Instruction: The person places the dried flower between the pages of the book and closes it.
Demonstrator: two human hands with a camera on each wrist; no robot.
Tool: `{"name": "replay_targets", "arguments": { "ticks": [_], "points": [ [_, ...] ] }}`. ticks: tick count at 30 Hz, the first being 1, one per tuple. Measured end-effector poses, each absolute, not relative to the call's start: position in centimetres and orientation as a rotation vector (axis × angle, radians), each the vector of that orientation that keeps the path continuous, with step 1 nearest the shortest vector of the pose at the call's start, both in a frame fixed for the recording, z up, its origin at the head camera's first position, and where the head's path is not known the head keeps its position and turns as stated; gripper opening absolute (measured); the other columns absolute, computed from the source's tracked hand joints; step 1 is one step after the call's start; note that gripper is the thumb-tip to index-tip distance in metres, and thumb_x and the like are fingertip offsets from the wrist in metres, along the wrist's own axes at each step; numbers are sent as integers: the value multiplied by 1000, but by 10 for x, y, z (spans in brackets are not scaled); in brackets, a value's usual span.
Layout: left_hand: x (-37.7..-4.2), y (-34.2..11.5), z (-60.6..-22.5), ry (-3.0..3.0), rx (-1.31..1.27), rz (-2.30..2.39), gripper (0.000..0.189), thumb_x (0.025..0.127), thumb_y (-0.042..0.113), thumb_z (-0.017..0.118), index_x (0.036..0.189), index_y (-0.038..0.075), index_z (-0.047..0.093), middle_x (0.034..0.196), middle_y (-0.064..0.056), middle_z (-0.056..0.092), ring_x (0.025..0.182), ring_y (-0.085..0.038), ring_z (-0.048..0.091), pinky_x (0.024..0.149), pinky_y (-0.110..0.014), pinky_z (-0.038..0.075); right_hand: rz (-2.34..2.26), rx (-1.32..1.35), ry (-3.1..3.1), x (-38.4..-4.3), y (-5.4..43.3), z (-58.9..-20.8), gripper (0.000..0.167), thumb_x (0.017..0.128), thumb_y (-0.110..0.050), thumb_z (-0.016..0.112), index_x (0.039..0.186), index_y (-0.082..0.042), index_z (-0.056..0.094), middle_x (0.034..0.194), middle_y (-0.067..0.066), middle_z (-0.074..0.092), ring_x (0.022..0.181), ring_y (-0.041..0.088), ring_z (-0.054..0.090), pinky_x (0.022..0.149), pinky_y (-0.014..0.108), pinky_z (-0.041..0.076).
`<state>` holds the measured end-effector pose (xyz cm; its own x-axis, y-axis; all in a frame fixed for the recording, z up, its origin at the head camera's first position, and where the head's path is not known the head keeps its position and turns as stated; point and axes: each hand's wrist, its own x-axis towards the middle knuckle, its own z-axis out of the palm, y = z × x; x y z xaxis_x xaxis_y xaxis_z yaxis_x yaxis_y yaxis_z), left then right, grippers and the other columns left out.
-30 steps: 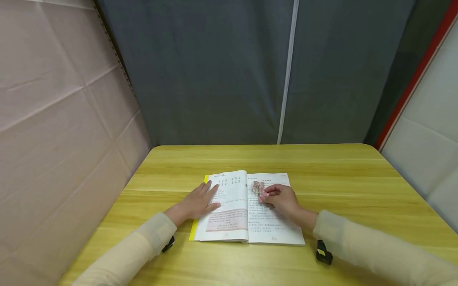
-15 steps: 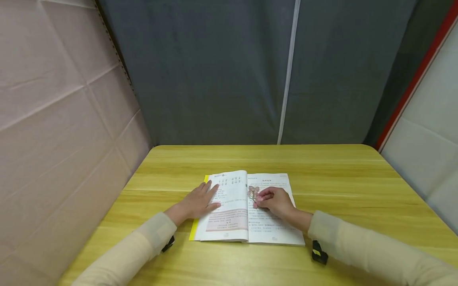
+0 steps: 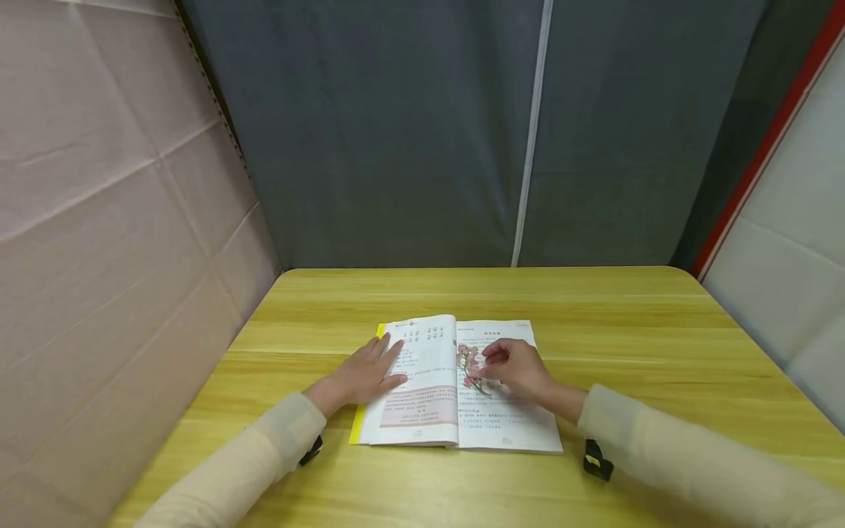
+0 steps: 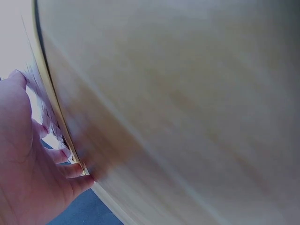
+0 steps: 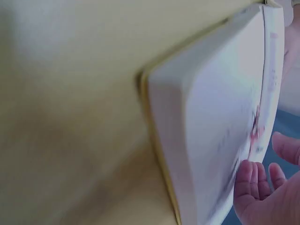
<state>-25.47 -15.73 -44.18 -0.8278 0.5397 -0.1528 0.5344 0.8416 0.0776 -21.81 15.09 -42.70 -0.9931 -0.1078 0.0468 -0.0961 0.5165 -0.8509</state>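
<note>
An open book [image 3: 508,424] with printed pages lies on the wooden table. My left hand [image 3: 363,372] rests with fingers spread across the left page; in the left wrist view, its fingertips reach over the book's edge. On the right page, close to the spine, lies a sprig of pink flowers [image 3: 470,363] with a thin green stem. Beside it, just to the right, is my right hand [image 3: 523,370], its fingers loosely bent. The right wrist view has the thumb apart from the fingers of the right hand [image 5: 267,194], and the sprig [image 5: 254,129] on the page beyond.
The wooden table [image 3: 634,315] extends around the book on all sides. A dark grey curtain [image 3: 383,147] hangs behind it, with pale cloth [image 3: 132,220] at the left and a white panel [image 3: 792,242] at the right.
The pink sprig, pinched in my right hand before, moved left toward the spine and now lies on the page. The right hand has let go and drawn slightly right. The left hand stays put.
</note>
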Motion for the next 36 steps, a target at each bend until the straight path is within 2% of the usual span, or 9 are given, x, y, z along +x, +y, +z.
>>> {"name": "replay_targets", "arguments": {
  "ticks": [6,11,16,20,22,24,26,29,36],
  "points": [
    [-255,-158,-441,2840,833,66,78,100,59,33,156,8,15,159,-23,9,144,-41,13,114,-48,17,-1346,-444,2829,-215,176,-418,28,83,-8,77,107,2,67,105,12,66,96,27,61,84,43,51],
    [-254,-158,-440,2831,813,92,78,100,59,34,156,8,15,159,-23,8,144,-40,12,114,-48,17,-1004,-836,2984,-210,204,-420,37,87,-18,75,118,0,64,120,12,63,114,32,56,93,50,46],
    [-253,-157,-440,2838,816,89,78,100,59,34,156,9,15,159,-23,9,144,-41,13,114,-48,18,-652,-1259,3075,-202,235,-425,46,87,-26,75,123,-1,62,128,16,59,119,34,54,96,51,44],
    [-254,-158,-441,2849,817,97,78,100,59,34,156,8,17,158,-24,11,143,-42,15,113,-49,19,-427,-1424,3052,-194,255,-430,56,89,-37,71,132,-4,58,137,13,53,123,32,50,97,50,41],
    [-254,-158,-441,2851,811,90,78,100,60,33,156,8,17,158,-24,10,143,-41,15,113,-49,19,-325,-1471,3028,-191,263,-433,62,90,-43,67,138,-6,54,142,12,49,127,30,47,100,47,39],
    [-254,-157,-441,2853,805,91,78,99,60,33,156,9,16,158,-24,10,143,-41,15,113,-50,19,-267,-1490,2999,-188,268,-436,66,92,-48,63,142,-7,50,147,11,44,131,29,44,108,37,32],
    [-254,-157,-441,2853,802,103,78,99,60,34,156,9,16,158,-24,9,143,-42,15,113,-51,18,-249,-1499,2968,-185,271,-438,69,93,-50,60,145,-7,46,150,11,41,134,30,41,112,26,20],
    [-254,-157,-440,2851,799,129,78,99,60,34,156,9,16,158,-24,9,143,-42,14,113,-51,17,-238,-1486,2925,-183,272,-440,72,95,-53,56,149,-9,39,154,10,35,138,30,35,110,14,1],
    [-253,-157,-441,2850,747,185,78,98,61,35,157,14,16,159,-24,7,141,-48,13,113,-52,16,-177,-1480,2880,-180,271,-444,73,97,-54,50,152,-11,33,156,9,31,140,31,32,108,12,-4]
  ]
}}
